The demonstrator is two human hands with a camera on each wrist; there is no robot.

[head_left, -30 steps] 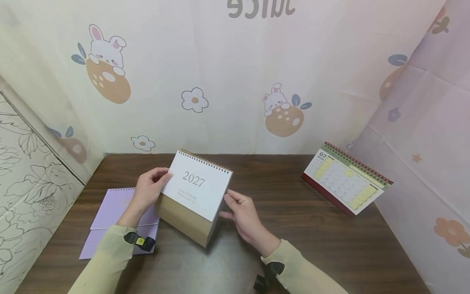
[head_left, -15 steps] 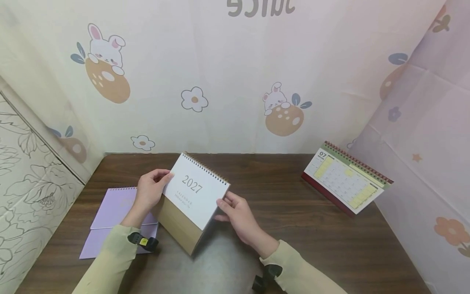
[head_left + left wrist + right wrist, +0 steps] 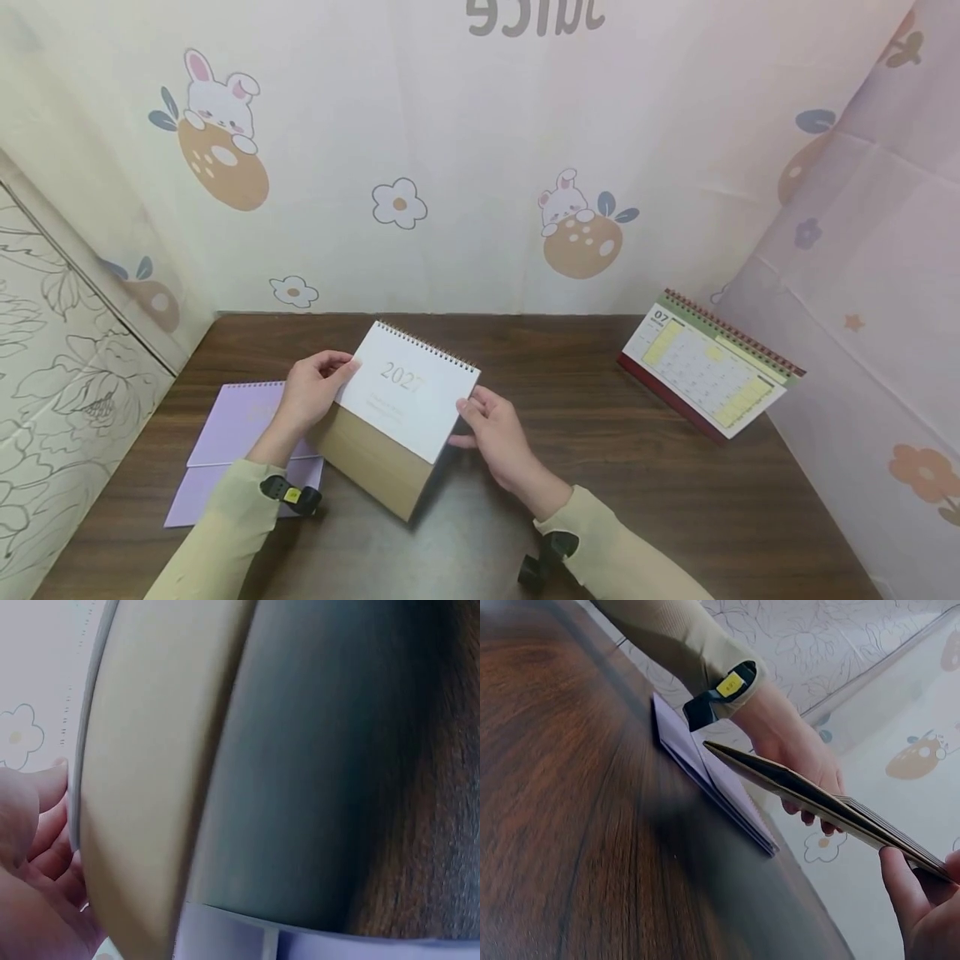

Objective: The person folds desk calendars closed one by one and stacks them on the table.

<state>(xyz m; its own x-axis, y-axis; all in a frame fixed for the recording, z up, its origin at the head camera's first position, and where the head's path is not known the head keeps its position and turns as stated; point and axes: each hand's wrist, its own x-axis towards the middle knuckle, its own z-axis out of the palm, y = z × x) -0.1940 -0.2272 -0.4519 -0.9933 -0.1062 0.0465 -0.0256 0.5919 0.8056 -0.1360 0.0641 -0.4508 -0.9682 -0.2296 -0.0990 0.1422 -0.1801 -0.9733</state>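
Note:
A white spiral-bound desk calendar (image 3: pixel 405 396) marked 2027, with a tan base, is held tilted in both hands over the table. My left hand (image 3: pixel 311 393) pinches its left edge, thumb on the white page. The right hand (image 3: pixel 501 442) grips the right edge with thumb and fingers. From the right wrist view, the calendar (image 3: pixel 780 780) shows edge-on, its base boards close together and lifted off the tabletop. The tan base (image 3: pixel 150 765) fills much of the left wrist view, beside the left hand (image 3: pixel 45 855). Some fingers are hidden behind the calendar.
A purple desk calendar (image 3: pixel 225 425) sits at the left, partly under my left forearm. To the right stands another desk calendar (image 3: pixel 705 362) with a red base and a month page. A printed curtain (image 3: pixel 480 167) backs the dark wooden table (image 3: pixel 600 500).
The 2027 calendar has come slightly nearer to me. It turned to the right about half a second ago and has swung partly back. Both hands keep hold of its edges.

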